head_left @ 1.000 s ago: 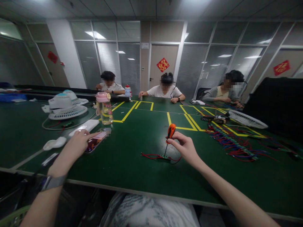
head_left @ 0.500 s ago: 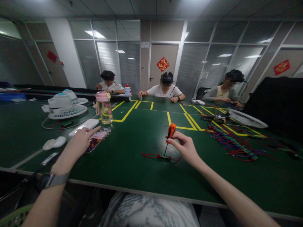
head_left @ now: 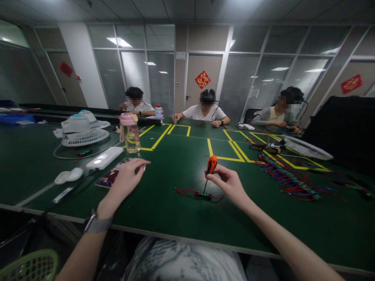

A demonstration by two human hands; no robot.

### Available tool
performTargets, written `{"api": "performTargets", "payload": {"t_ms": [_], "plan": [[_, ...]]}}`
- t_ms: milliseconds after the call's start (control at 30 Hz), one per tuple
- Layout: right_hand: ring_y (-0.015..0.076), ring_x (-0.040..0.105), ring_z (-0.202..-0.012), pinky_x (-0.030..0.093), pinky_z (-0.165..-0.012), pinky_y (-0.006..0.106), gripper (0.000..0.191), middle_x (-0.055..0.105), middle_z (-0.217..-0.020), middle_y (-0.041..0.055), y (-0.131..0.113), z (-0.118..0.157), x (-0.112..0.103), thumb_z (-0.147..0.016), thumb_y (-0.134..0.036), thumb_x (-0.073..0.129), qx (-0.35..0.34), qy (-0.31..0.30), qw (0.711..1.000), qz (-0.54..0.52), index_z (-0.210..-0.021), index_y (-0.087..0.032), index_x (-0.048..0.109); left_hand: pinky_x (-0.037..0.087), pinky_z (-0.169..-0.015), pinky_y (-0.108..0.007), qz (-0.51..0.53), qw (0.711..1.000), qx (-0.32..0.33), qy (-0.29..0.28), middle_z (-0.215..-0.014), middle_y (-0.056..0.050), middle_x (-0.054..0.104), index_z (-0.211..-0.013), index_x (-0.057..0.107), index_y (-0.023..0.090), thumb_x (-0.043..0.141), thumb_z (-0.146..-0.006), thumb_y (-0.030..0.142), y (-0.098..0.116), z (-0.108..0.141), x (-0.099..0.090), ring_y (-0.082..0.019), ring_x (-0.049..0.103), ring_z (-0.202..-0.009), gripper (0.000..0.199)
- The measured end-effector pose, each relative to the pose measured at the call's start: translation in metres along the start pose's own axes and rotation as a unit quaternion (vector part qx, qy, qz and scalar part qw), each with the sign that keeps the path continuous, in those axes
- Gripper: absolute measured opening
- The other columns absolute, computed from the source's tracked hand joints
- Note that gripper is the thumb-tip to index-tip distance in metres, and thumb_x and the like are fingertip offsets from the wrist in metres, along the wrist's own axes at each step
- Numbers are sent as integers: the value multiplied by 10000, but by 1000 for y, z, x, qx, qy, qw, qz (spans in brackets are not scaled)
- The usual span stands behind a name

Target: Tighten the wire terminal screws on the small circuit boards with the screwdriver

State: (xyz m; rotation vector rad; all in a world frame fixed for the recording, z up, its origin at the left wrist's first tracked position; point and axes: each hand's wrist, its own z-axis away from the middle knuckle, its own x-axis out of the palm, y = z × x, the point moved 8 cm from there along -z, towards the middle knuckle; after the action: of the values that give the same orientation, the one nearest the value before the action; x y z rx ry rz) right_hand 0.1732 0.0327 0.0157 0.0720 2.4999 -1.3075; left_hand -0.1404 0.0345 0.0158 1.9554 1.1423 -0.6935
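As the right hand (head_left: 231,182) pinches the slim orange-and-black plastic-handled screwdriver (head_left: 211,165), likely light, best handle-gripped, the left hand (head_left: 128,174) seems empty, loosely spread.

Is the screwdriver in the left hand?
No, the right hand holds the orange-and-black screwdriver, with its shaft pointing down at the small green circuit board.

Wearing a watch (head_left: 90,221) with a dark, silvery-edged case and a broad, smooth grey strap (head_left: 101,225) around the left wrist (head_left: 107,212); showing a bare left hand (head_left: 129,175), bare right hand (head_left: 230,183) and slim, uncovered forearms (head_left: 281,234); wearing a pale garment (head_left: 190,261) patterned with dark, broken flecks.
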Motion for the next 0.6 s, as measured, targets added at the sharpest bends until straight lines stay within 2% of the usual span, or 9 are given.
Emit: {"api": "performTargets", "payload": {"t_ms": [100,200,300,433,600], "plan": [[210,628,-851,471,-809,340,143,698,-873,50,2,1,-1,-797,-316,662,-4,5,1000,8,-828,-178,678,463,-924,-329,-55,998,-23,-20,-1096,-101,671,-1076,664,153,380,-862,230,-13,-2,4,-223,624,-1002,364],[214,622,-853,475,-811,350,143,694,-880,57,2,1,-3,-804,-321,648,-6,16,1000,20,-808,-178,659,435,-942,-383,-159,986,-58,-6,-1074,-163,622,-1115,654,95,334,-866,169,-37,2,-10,-271,584,-1017,412],[211,615,-828,478,-795,353,145,688,-854,55,2,0,-4,-801,-324,644,-7,21,1000,20,-788,-180,648,437,-894,-419,-253,963,-85,-45,-1045,-178,572,-1213,612,112,384,-854,174,-56,9,-19,-315,543,-999,430],[205,609,-816,475,-785,346,147,688,-858,53,2,-1,-4,-803,-326,640,-5,22,1000,22,-779,-182,648,422,-882,-414,-297,945,-88,-102,-1023,-184,534,-1236,601,108,387,-865,175,-63,15,-19,-313,524,-955,434],[207,608,-807,477,-769,343,161,690,-849,58,2,-1,-5,-801,-333,638,-2,23,999,27,-779,-175,659,409,-888,-391,-301,940,-94,-128,-1031,-178,522,-1230,601,106,434,-869,248,-65,16,-13,-293,517,-945,422]]}}
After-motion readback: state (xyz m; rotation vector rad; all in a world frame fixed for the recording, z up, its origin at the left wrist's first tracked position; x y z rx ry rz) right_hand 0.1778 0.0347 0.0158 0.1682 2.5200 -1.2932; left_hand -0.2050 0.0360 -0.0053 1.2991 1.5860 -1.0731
